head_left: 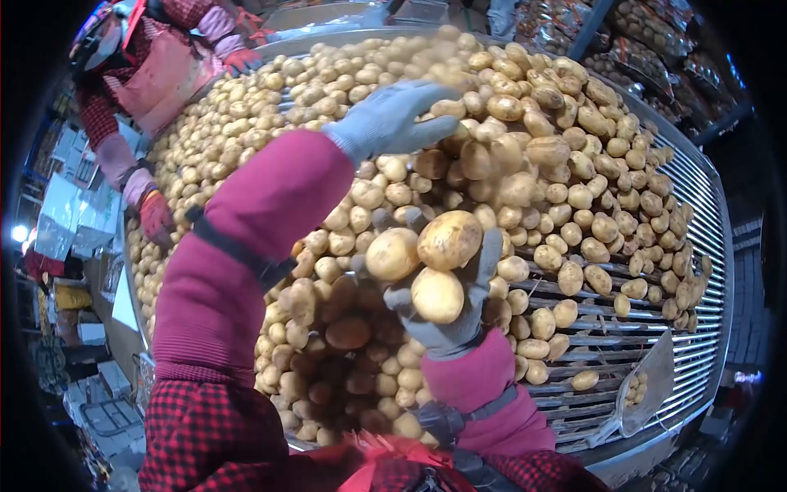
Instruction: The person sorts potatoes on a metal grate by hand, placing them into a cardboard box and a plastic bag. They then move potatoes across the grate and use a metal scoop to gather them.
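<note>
My left hand (393,119), in a grey glove, reaches over the heap of potatoes (594,168) with its fingers stretched out and the thumb apart. It is open, and nothing shows in it. Three large potatoes (438,295) rest in my right hand (459,332), which is also gloved in grey. Its palm faces up and its fingers curl around them. Loose potatoes lie beneath and around both hands. Some potatoes just beyond my left hand look blurred.
The heap lies on a metal slatted table (689,328) with a raised rim. A scoop-like tool (652,385) with small potatoes in it rests on the slats at the lower right. A co-worker (160,70) in red gloves stands at the upper left. Filled bags (648,49) are stacked behind.
</note>
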A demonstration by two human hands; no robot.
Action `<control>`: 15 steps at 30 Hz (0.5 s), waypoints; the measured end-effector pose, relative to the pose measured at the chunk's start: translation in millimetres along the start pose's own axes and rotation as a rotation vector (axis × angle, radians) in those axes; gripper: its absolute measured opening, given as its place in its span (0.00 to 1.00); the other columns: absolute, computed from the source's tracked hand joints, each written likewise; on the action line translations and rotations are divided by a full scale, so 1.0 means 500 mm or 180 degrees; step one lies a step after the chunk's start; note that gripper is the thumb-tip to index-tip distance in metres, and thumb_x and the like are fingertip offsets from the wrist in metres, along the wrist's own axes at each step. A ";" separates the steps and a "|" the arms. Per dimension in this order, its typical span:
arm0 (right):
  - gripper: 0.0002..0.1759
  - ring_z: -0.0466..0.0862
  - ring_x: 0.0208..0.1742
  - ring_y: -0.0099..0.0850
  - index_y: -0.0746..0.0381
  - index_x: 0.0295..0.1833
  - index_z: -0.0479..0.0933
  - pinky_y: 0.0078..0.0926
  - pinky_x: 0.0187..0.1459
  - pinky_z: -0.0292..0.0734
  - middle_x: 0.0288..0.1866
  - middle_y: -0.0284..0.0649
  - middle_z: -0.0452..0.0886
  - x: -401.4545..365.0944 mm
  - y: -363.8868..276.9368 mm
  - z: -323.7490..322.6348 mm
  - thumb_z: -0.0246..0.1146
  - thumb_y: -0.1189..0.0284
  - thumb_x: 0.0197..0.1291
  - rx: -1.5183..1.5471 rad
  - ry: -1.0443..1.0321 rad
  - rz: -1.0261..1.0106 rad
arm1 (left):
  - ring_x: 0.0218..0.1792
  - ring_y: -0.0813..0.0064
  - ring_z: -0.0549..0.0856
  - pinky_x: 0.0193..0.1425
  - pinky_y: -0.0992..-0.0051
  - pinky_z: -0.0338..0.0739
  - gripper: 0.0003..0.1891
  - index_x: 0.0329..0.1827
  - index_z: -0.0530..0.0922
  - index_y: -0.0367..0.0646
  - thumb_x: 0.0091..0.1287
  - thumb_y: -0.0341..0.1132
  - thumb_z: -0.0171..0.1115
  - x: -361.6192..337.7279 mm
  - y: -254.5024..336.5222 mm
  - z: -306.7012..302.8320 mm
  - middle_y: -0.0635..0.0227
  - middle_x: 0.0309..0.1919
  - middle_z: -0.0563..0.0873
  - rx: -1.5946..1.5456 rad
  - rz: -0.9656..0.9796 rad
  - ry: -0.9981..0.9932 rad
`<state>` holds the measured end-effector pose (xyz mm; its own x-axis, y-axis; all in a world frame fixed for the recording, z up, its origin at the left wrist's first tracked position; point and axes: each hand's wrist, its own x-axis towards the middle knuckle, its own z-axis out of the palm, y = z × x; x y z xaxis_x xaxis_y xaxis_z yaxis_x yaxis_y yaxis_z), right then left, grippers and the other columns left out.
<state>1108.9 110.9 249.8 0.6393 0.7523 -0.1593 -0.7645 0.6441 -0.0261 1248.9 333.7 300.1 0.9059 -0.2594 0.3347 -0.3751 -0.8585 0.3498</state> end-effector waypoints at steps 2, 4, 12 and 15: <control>0.51 0.88 0.61 0.48 0.57 0.75 0.73 0.38 0.36 0.92 0.72 0.49 0.80 -0.003 0.003 -0.004 0.49 0.24 0.69 -0.0094 0.0159 -0.0069 | 0.68 0.45 0.81 0.74 0.50 0.75 0.35 0.77 0.74 0.53 0.74 0.63 0.63 0.088 -0.016 0.052 0.48 0.68 0.82 0.0082 0.0076 -0.0324; 0.51 0.88 0.62 0.42 0.58 0.76 0.72 0.38 0.36 0.93 0.72 0.45 0.80 -0.003 0.003 0.015 0.46 0.25 0.71 -0.0447 0.0083 -0.0211 | 0.69 0.46 0.81 0.74 0.50 0.75 0.38 0.77 0.74 0.53 0.71 0.65 0.67 0.140 -0.027 0.110 0.50 0.68 0.82 -0.0027 -0.0328 -0.0748; 0.51 0.88 0.62 0.42 0.59 0.77 0.69 0.41 0.41 0.96 0.72 0.46 0.79 0.010 0.021 -0.008 0.49 0.26 0.70 -0.0802 0.0267 0.0057 | 0.65 0.52 0.81 0.69 0.56 0.77 0.28 0.63 0.85 0.50 0.68 0.59 0.68 -0.015 -0.004 0.094 0.54 0.60 0.84 0.0430 -0.0411 -0.1223; 0.53 0.89 0.60 0.42 0.60 0.76 0.70 0.38 0.40 0.94 0.69 0.45 0.82 0.010 0.018 0.021 0.49 0.24 0.68 -0.0994 0.0233 0.0150 | 0.64 0.47 0.80 0.69 0.54 0.76 0.28 0.62 0.85 0.45 0.68 0.56 0.69 -0.139 -0.028 0.042 0.52 0.61 0.82 0.0180 -0.0515 -0.0945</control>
<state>1105.8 121.9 259.4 0.6035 0.7611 -0.2378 -0.7889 0.5266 -0.3168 1195.2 354.6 253.3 0.9736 -0.2283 0.0066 -0.2179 -0.9201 0.3256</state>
